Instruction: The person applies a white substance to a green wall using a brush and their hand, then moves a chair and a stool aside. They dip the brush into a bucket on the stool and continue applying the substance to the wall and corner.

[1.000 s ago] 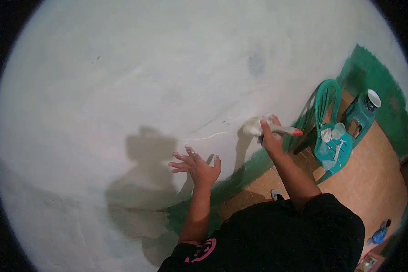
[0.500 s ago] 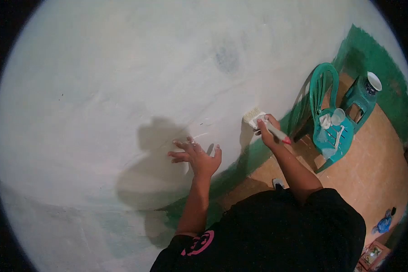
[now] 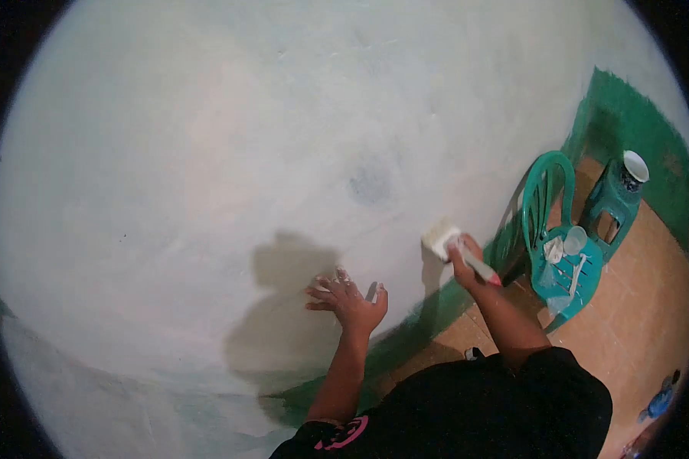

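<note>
In my right hand (image 3: pixel 467 256) is a wide paintbrush (image 3: pixel 478 267) with a pale handle and a red end, my fingers wrapped round it near the ferrule. Its light bristles point up and left, close to the whitish wall (image 3: pixel 245 153). To the left, my left hand (image 3: pixel 352 304) holds nothing; its fingers are spread at the wall, and white paint marks the fingertips. Below both hands runs a band of green paint (image 3: pixel 417 325) along the wall's lower part. A shadow of my head and arm falls left of the left hand.
A green plastic chair (image 3: pixel 563 180) stands at right, bearing a clear cup (image 3: pixel 575 240), a crumpled white thing (image 3: pixel 553 250) and other small items. Behind it, a green stool (image 3: pixel 615 203) carries a white-rimmed container (image 3: pixel 635 167). A blue object (image 3: pixel 658 399) lies on the tan tiled floor (image 3: pixel 635 306).
The view has tilted upward, so the wall, chair and hands all sit lower in it. The brush stays in my right hand, and my left hand remains spread at the wall.
</note>
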`<action>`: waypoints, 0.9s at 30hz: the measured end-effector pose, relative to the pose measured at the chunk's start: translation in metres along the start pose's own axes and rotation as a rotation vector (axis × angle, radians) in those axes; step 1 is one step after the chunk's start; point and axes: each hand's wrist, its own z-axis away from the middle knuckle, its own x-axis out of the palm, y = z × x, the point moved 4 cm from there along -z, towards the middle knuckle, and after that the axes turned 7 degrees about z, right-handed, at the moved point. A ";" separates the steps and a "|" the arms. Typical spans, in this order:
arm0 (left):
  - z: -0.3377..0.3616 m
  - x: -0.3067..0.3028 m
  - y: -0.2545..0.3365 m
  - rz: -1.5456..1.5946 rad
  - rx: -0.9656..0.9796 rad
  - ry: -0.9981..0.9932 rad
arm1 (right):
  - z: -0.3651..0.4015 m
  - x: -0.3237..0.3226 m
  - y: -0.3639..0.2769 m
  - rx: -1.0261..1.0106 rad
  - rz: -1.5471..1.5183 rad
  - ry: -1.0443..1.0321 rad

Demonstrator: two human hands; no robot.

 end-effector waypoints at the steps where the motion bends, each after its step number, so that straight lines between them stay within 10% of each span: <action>1: 0.000 0.007 -0.002 0.003 -0.007 -0.006 | 0.014 -0.005 0.037 0.089 0.119 -0.036; 6: -0.022 0.044 -0.021 -0.049 -0.091 -0.093 | -0.012 0.010 0.051 0.260 0.213 -0.118; 13: -0.027 0.073 -0.018 -0.075 0.200 0.177 | -0.106 0.023 -0.066 -0.138 0.018 0.017; 18: -0.029 0.081 -0.019 -0.140 0.267 0.211 | -0.065 0.023 0.001 -0.292 0.153 -0.037; 23: -0.032 0.082 -0.011 -0.161 0.299 0.194 | 0.002 0.010 0.103 0.096 0.214 -0.094; 27: -0.041 0.080 0.000 -0.217 0.331 0.158 | -0.043 0.007 0.055 0.141 0.281 -0.017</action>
